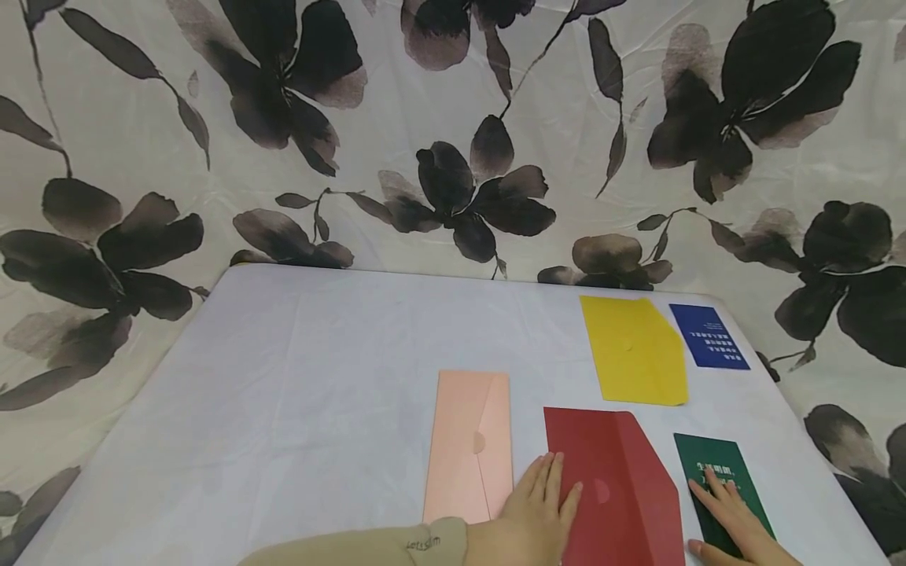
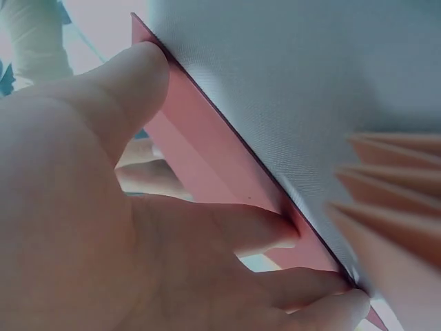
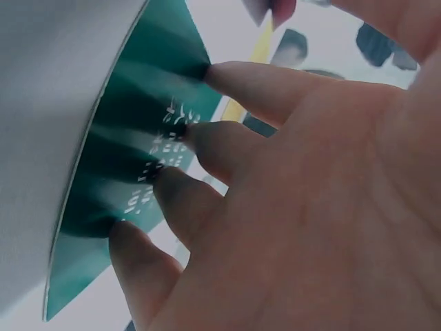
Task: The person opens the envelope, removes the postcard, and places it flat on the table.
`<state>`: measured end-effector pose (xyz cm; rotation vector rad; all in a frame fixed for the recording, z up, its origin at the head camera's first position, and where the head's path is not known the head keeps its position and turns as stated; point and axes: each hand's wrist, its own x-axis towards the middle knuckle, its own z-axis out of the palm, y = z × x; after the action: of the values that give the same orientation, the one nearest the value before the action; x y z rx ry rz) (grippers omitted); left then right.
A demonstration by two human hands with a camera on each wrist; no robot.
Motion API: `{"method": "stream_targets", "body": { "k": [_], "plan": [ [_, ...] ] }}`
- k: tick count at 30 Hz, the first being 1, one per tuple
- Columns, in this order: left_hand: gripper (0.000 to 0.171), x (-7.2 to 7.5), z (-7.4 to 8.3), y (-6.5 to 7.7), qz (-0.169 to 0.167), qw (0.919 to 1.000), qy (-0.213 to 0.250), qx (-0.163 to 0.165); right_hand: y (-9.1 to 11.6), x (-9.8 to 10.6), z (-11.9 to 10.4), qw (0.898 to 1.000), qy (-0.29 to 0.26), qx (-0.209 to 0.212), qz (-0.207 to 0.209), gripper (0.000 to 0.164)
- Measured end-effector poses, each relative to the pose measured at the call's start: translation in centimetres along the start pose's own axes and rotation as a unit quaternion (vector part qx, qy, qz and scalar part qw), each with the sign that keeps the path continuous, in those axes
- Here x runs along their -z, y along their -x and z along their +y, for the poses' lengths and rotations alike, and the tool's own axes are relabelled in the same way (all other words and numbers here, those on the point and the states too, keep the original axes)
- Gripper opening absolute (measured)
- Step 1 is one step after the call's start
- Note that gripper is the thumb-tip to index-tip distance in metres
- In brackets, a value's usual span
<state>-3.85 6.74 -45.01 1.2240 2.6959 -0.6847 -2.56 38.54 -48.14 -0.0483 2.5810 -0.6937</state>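
A red envelope [image 1: 616, 448] with its flap open to the right lies on the table. My left hand [image 1: 534, 511] rests along its left edge, fingers extended; in the left wrist view, the thumb and fingertips touch the red paper [image 2: 213, 148]. To the right is a green card [image 1: 711, 452] with white printed characters. My right hand [image 1: 743, 527] touches that card with spread fingertips, which press on the green surface [image 3: 155, 48] in the right wrist view. The thumb lies off the card, on its left side. Part of each hand's lower side is cut off by the head view's bottom edge.
Left of the red envelope lies a closed pink envelope [image 1: 460, 432], partly behind my left hand. Farther back are a yellow envelope [image 1: 630, 354] and a blue card [image 1: 708, 334] with white print. A white cloth covers the table [image 1: 297, 393]; floral fabric [image 1: 453, 94] hangs behind.
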Motion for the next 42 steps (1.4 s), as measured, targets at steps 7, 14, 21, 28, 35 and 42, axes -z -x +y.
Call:
{"method": "stream_targets", "body": {
  "k": [7,14,21,28,35,42],
  "plan": [
    [0.085,-0.1,0.4,-0.6,0.007,0.9999,-0.006,-0.006,-0.1,0.3,1.2,1.000,-0.019,-0.011,-0.003,0.084],
    [0.086,0.3,0.8,-1.3,0.006,0.9999,-0.003,-0.009,0.0,0.8,2.1,0.999,-0.030,-0.012,0.004,0.083],
    [0.088,0.8,1.4,-2.0,-0.002,1.0000,-0.006,0.001,0.3,1.2,2.8,0.999,-0.038,0.001,0.020,0.079],
    [0.091,1.3,1.8,-2.7,-0.021,0.9997,0.009,-0.002,0.6,1.8,3.0,0.998,-0.056,-0.004,0.023,0.079],
    [0.090,1.7,2.5,-3.2,-0.019,0.9998,0.007,-0.009,0.8,2.3,3.6,0.997,-0.075,-0.028,0.008,0.082],
    [0.087,2.1,3.3,-4.0,-0.036,0.9993,-0.002,-0.007,0.6,2.8,4.8,0.994,-0.100,-0.046,-0.003,0.083]
  ]
}}
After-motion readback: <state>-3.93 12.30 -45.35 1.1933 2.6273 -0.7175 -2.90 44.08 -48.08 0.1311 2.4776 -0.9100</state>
